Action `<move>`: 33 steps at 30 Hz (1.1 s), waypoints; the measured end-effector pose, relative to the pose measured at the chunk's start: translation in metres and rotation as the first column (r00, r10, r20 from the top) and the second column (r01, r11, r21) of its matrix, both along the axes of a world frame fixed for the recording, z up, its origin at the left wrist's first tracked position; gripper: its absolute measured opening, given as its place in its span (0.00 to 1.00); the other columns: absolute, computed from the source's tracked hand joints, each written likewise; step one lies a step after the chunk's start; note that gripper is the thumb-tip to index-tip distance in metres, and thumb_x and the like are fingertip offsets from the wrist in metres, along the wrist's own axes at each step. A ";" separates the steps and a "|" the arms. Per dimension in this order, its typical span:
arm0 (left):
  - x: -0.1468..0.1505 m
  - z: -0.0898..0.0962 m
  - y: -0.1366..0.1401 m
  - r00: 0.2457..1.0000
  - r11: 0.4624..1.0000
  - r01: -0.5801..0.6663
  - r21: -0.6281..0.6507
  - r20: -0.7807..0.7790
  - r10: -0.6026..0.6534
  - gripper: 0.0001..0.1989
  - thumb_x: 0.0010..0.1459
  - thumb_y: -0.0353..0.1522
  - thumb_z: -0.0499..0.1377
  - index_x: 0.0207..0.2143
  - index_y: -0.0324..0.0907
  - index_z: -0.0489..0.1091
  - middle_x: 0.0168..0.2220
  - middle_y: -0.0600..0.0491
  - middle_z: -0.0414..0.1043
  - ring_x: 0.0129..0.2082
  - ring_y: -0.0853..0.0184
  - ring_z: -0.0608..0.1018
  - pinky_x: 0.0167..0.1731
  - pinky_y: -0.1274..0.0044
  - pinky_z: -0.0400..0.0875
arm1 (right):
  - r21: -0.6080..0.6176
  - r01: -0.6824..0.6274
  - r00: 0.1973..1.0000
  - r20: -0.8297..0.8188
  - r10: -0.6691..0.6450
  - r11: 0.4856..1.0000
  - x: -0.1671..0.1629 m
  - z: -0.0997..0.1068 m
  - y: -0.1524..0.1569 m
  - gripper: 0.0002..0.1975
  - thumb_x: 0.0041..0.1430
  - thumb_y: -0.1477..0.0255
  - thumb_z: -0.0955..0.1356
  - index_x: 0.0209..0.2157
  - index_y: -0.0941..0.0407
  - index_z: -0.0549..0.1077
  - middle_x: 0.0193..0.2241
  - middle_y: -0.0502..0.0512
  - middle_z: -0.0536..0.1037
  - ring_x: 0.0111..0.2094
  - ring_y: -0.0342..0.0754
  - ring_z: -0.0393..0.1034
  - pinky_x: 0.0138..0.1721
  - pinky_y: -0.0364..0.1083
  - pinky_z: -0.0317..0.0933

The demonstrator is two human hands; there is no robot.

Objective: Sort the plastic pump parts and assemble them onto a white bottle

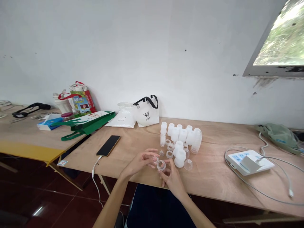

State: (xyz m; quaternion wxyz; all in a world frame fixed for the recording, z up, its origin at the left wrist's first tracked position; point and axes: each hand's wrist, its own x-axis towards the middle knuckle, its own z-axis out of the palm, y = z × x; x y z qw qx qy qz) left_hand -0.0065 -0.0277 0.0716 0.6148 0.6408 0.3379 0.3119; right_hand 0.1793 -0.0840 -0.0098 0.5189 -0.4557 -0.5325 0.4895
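Observation:
Close to the table's front edge, my left hand (143, 159) pinches a small clear round piece (155, 159), which looks like a silicone bottle teat. My right hand (171, 177) grips a translucent screw ring (161, 165) by its lower right side, right beside that piece. The two parts are close together; whether they touch I cannot tell. Just beyond my fingers lie a clear teat (161, 153) and several loose rings (169, 154). Frosted white bottles (180, 158) stand behind my right hand, with a clear cap (188, 164) next to them.
A phone (108, 146) on a charging cable lies at left. White bags (147, 112) lean by the wall, and a green bag (89, 125) spans the gap between tables. At right are a white power strip (249, 161) with looping cables and a grey-green pouch (279, 136).

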 end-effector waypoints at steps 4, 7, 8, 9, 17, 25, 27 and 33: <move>0.005 -0.003 -0.003 0.981 0.984 -0.001 0.180 -0.188 0.036 0.18 0.60 0.47 0.64 0.45 0.46 0.82 0.48 0.49 0.68 0.39 0.66 0.74 0.38 0.74 0.73 | -0.007 0.005 1.000 -0.020 -0.005 1.000 -0.001 0.000 0.000 0.18 0.58 0.61 0.72 0.42 0.50 0.61 0.23 0.43 0.71 0.17 0.42 0.64 0.13 0.40 0.61; 0.007 -0.004 -0.003 0.972 0.969 0.020 0.245 -0.230 0.039 0.16 0.61 0.47 0.63 0.44 0.48 0.82 0.47 0.50 0.68 0.42 0.65 0.73 0.44 0.73 0.70 | -0.032 0.007 0.999 -0.040 -0.008 0.999 -0.001 -0.001 -0.001 0.19 0.58 0.61 0.72 0.43 0.50 0.60 0.23 0.42 0.71 0.16 0.41 0.63 0.13 0.39 0.60; 0.007 -0.004 -0.003 0.975 0.972 0.041 0.233 -0.221 0.012 0.16 0.61 0.47 0.63 0.43 0.49 0.82 0.48 0.50 0.68 0.43 0.65 0.73 0.45 0.72 0.70 | -0.045 0.007 0.999 -0.041 -0.009 0.999 -0.002 -0.001 -0.002 0.20 0.58 0.62 0.73 0.44 0.50 0.60 0.22 0.42 0.71 0.17 0.41 0.63 0.14 0.39 0.60; 0.008 -0.004 -0.003 0.978 0.975 0.065 0.213 -0.206 -0.021 0.16 0.61 0.47 0.63 0.43 0.49 0.82 0.50 0.49 0.67 0.44 0.64 0.74 0.46 0.72 0.70 | -0.056 0.008 0.999 -0.039 -0.010 0.998 -0.002 -0.001 -0.002 0.20 0.57 0.62 0.73 0.44 0.50 0.60 0.22 0.41 0.71 0.17 0.41 0.64 0.14 0.39 0.60; 0.014 -0.012 0.000 0.979 0.974 0.065 0.217 -0.201 -0.020 0.16 0.60 0.46 0.65 0.42 0.46 0.81 0.54 0.48 0.69 0.49 0.60 0.74 0.49 0.70 0.69 | -0.024 -0.035 0.996 -0.085 0.033 0.999 -0.001 0.003 -0.001 0.19 0.57 0.63 0.73 0.44 0.49 0.61 0.27 0.44 0.72 0.20 0.41 0.65 0.14 0.38 0.60; 0.020 -0.026 0.003 0.979 0.993 -0.025 0.118 -0.200 0.048 0.21 0.57 0.47 0.66 0.43 0.40 0.72 0.35 0.52 0.76 0.34 0.66 0.75 0.37 0.75 0.68 | 0.040 -0.036 0.995 -0.092 0.039 0.999 0.001 0.005 0.000 0.19 0.57 0.61 0.74 0.48 0.49 0.69 0.34 0.48 0.70 0.26 0.42 0.65 0.15 0.37 0.62; 0.020 -0.024 0.003 0.975 0.991 -0.015 0.134 -0.217 0.045 0.21 0.58 0.49 0.64 0.40 0.39 0.73 0.34 0.52 0.75 0.33 0.67 0.74 0.35 0.76 0.67 | 0.034 -0.038 0.994 -0.098 0.041 0.999 0.002 0.004 0.001 0.21 0.57 0.60 0.74 0.50 0.49 0.69 0.32 0.48 0.70 0.26 0.42 0.65 0.15 0.37 0.63; 0.020 -0.014 -0.002 0.978 0.984 -0.001 0.181 -0.207 0.039 0.21 0.64 0.50 0.57 0.41 0.41 0.72 0.38 0.51 0.77 0.37 0.65 0.76 0.38 0.75 0.70 | 0.002 -0.036 0.987 -0.157 0.036 0.999 0.003 0.006 0.001 0.28 0.58 0.56 0.73 0.57 0.48 0.68 0.32 0.49 0.73 0.24 0.42 0.67 0.15 0.38 0.63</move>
